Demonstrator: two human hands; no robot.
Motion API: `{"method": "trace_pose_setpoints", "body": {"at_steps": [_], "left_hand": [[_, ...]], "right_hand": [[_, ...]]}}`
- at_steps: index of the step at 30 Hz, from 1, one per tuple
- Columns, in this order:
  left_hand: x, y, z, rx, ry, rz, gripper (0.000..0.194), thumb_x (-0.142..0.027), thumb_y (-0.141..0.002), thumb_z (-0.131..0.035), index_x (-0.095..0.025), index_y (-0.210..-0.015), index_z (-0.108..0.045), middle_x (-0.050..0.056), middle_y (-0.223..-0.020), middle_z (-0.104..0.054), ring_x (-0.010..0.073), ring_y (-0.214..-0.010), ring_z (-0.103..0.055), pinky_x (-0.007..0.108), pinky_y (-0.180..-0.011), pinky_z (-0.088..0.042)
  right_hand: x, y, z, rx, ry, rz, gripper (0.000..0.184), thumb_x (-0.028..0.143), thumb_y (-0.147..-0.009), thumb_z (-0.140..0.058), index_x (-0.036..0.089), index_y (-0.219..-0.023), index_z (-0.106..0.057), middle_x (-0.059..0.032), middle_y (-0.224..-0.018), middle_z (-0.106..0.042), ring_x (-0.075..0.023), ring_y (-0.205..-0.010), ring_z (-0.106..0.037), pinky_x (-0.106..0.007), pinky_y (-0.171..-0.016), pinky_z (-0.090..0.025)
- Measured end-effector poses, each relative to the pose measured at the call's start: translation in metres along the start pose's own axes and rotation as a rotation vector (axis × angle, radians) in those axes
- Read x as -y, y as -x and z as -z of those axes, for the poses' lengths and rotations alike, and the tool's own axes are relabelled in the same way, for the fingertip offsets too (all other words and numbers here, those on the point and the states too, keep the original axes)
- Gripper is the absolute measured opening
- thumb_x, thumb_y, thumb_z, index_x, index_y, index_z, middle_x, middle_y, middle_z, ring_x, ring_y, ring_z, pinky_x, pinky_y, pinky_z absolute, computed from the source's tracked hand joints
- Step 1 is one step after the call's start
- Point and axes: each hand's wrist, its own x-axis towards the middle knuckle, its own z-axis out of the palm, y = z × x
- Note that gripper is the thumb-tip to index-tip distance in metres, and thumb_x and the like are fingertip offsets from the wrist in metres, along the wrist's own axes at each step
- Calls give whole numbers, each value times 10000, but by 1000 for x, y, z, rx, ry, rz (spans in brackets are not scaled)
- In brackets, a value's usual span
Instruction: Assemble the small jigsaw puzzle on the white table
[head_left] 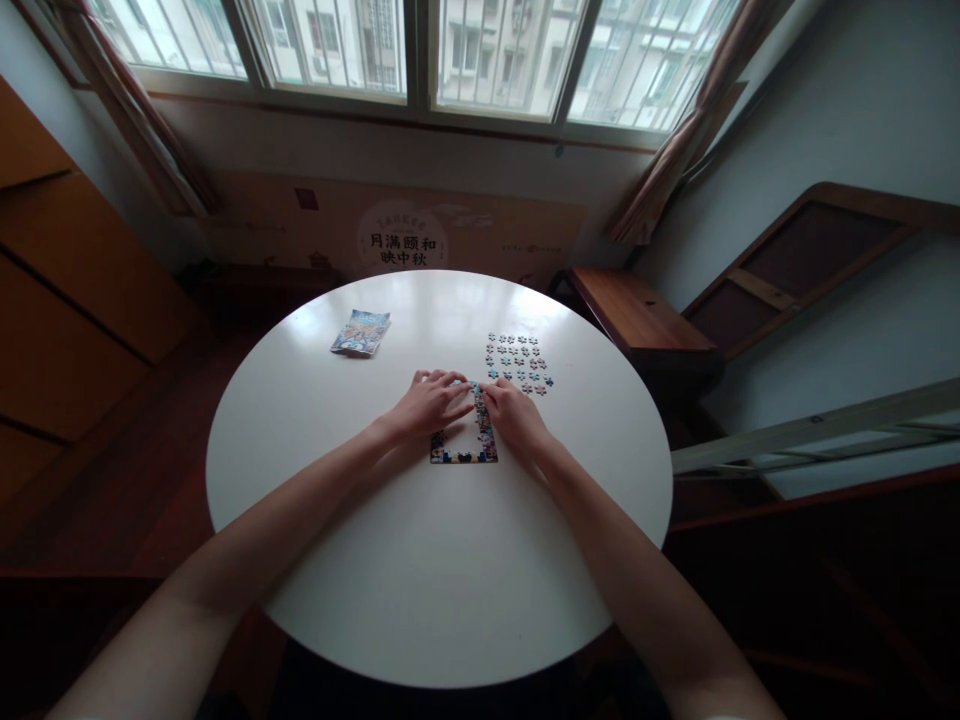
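Observation:
A partly assembled jigsaw puzzle [466, 457] lies on the round white table, its border joined around a bare middle. My left hand [429, 404] rests over its upper left side, fingers spread, hiding that stretch of border. At the upper right corner, my right hand [511, 408] has thumb and index finger closed on a small puzzle piece [476, 385] at the border. Both hands' fingertips are close together there. Several loose puzzle pieces [520, 350] lie spread in rows just beyond my right hand.
The round white table [420, 580] has a crumpled, colourful printed packet [361, 333] at its far left. Behind the table's right side stands a wooden bench [630, 308]. A wall with barred windows [495, 60] rises beyond the far edge.

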Motion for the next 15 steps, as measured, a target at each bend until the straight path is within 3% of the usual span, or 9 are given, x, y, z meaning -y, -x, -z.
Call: {"method": "trace_pose_setpoints", "body": {"at_steps": [15], "left_hand": [[1,-4,-3,14,43,33,469,-564,-963,-362,-267,-1246,-588,66,-1280,-575,263,-1186,-478,426,-965,-314]], "right_hand": [[-3,-1,-5,-32,-39,-4,354,294,-986,-373,218,-1184,-657,-89,-1030,-655,-197,-865,-623,-272,-734,-416]]}}
